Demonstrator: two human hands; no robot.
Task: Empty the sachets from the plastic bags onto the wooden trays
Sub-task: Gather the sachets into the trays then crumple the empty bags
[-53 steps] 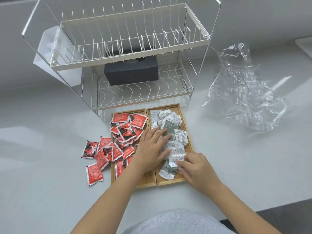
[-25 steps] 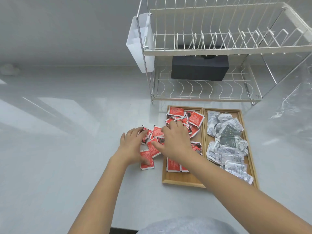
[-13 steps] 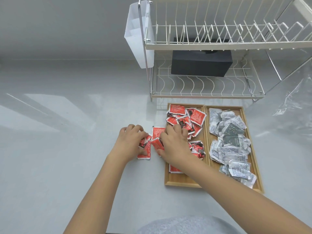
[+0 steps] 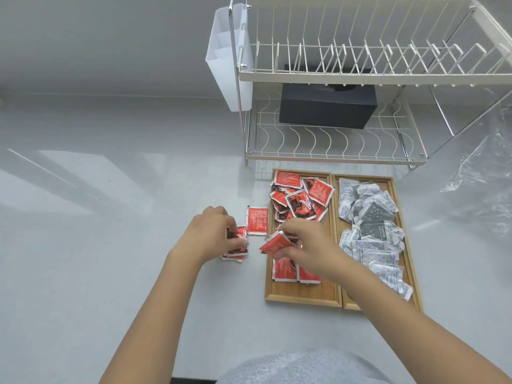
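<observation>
I am gathering the red sachets that are lying off the tray. A small stack of them (image 4: 235, 246) is sitting on the white counter (image 4: 110, 245) under my left hand (image 4: 207, 235), whose fingers are curling closed around the stack's top edge. One loose red sachet (image 4: 257, 220) is lying flat on the counter just beside the left wooden tray (image 4: 302, 293), touched by neither hand. My right hand (image 4: 304, 249) is pinching a bunch of red sachets (image 4: 274, 243) between thumb and fingers, holding them tilted over the tray's left rim. More red sachets (image 4: 302, 198) are heaped at the far end of that tray, and the silver sachets (image 4: 371, 228) are filling the right wooden tray (image 4: 415, 286) beside it.

I am judging the emptying itself as done; this looks like the tidy-up step. Next I am likely needing to drop the right-hand bunch onto the left tray, lift the left-hand stack across the rim, then collect the single one.

Beyond the trays a dish rack (image 4: 360, 73) is standing, with crumpled clear plastic (image 4: 476, 189) lying to the right.
</observation>
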